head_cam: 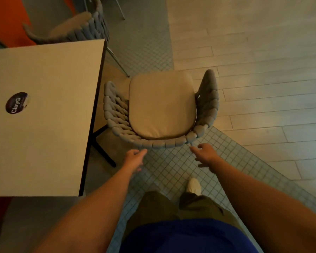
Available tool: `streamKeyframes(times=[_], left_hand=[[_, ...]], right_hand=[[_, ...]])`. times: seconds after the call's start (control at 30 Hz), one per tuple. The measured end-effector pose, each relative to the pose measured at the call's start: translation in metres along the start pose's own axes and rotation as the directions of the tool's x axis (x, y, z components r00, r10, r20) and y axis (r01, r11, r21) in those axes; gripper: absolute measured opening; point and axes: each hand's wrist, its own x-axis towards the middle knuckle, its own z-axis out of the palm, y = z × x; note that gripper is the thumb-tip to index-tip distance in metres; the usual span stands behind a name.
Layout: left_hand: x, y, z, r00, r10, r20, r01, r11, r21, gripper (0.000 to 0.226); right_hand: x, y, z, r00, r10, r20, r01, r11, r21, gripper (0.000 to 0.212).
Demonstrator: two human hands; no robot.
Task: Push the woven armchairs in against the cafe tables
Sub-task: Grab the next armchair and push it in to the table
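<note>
the woven armchair [161,108] stands just beside the right edge of the cafe table [44,110], side-on to it and not tucked under, so by my reading the push is not yet done. its backrest is thick grey rope weave, curved like a tub, around a smooth tan cushion [161,105]. the left hand [135,158] and right hand [205,154] hover open, empty, just short of the backrest rim. a second armchair [75,28] sits at the table's far edge, seemingly in. the tabletop is flat, pale and square-edged.
</note>
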Motion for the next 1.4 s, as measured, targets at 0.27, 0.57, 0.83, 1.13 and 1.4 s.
streamKeyframes(times=[0.27,0.57,0.83,1.13,1.4], left_hand=[[0.074,0.043,-0.012,0.981,-0.196,0.003,0.179,0.892,-0.415,0.060],[0.144,0.039,-0.034,0.952,-0.296,0.075,0.291,0.803,-0.520,0.058],[0.146,0.041,-0.028,0.940,-0.296,0.168,0.340,0.782,-0.522,0.041],[0.135,0.033,-0.015,0.946,-0.295,0.133,0.313,0.734,-0.602,0.043],[0.106,0.022,0.031,0.941,-0.320,0.109,0.303,0.652,-0.695,0.043]], right_hand=[[0.060,-0.027,0.022,0.970,0.230,0.077,-0.235,0.813,0.532,0.066],[0.108,-0.024,0.074,0.922,0.379,0.077,-0.253,0.442,0.860,0.059],[0.129,-0.024,0.082,0.896,0.430,0.114,-0.256,0.290,0.922,0.068],[0.146,-0.013,0.074,0.897,0.429,0.109,-0.278,0.356,0.892,0.060],[0.174,0.002,0.032,0.910,0.412,0.048,-0.259,0.476,0.840,0.067]])
